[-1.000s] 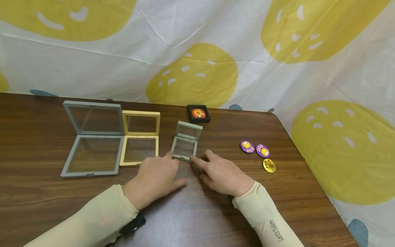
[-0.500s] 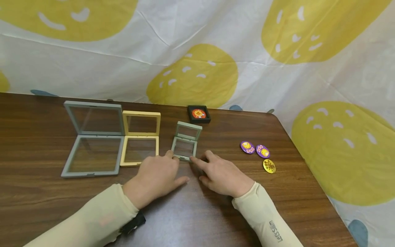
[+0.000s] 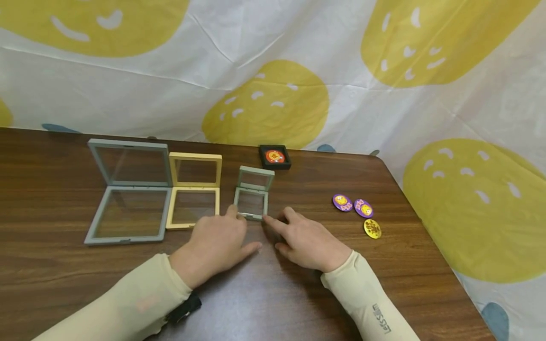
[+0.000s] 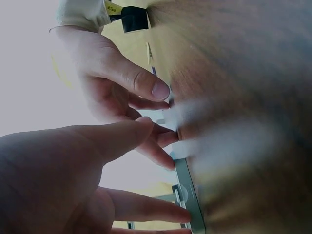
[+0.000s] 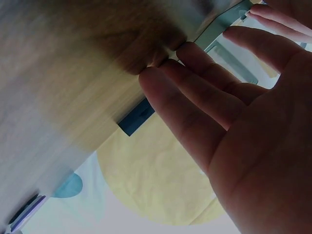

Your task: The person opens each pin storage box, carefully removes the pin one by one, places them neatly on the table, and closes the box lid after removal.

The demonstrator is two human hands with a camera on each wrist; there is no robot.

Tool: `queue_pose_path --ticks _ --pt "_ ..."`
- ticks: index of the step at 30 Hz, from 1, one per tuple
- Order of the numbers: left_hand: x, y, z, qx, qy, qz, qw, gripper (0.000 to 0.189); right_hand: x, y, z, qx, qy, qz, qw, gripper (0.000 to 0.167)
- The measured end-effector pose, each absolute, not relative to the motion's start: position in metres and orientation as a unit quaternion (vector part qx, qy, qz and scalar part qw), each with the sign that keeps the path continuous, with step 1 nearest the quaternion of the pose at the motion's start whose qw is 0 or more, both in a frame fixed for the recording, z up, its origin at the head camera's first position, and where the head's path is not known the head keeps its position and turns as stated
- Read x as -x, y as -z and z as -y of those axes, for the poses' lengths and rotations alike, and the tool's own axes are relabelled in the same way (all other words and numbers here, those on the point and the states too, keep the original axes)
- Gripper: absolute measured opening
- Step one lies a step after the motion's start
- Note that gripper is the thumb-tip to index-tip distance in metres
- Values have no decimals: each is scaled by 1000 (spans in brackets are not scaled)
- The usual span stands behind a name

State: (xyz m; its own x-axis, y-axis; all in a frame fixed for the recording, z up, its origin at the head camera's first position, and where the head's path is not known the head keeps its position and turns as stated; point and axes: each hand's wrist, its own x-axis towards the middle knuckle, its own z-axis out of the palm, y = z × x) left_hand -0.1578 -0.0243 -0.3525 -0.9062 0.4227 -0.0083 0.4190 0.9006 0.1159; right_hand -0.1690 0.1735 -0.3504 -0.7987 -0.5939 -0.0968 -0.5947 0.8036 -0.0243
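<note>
Viewing from the head, locate the small green hinged display frame [image 3: 252,190] near the middle of the table [image 3: 298,303], unfolded, lid raised at the far side, long axis running near to far. It lies just beyond the fingertips, between the left hand [image 3: 217,244] and the right hand [image 3: 313,244]. Each index finger meets a near corner, left and right respectively; neither hand is clearly nearer. Both hands have extended, parted fingers and grip nothing. A yellow hinged display frame [image 3: 171,208] stands near, to the left, not touching.

Left wrist view: the left fingers reach straight to the frame's near edge; the thumb is free.

Right wrist view: the right index fingertip is at the frame's edge. Whether the remaining fingertips press the table cannot be told.
</note>
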Motion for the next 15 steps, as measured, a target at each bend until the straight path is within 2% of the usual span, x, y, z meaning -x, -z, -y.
queue_pose_path --ticks 15 --pt "156 348 26 -188 -39 -981 19 54 168 349 -173 315 -9 -948 47 58"
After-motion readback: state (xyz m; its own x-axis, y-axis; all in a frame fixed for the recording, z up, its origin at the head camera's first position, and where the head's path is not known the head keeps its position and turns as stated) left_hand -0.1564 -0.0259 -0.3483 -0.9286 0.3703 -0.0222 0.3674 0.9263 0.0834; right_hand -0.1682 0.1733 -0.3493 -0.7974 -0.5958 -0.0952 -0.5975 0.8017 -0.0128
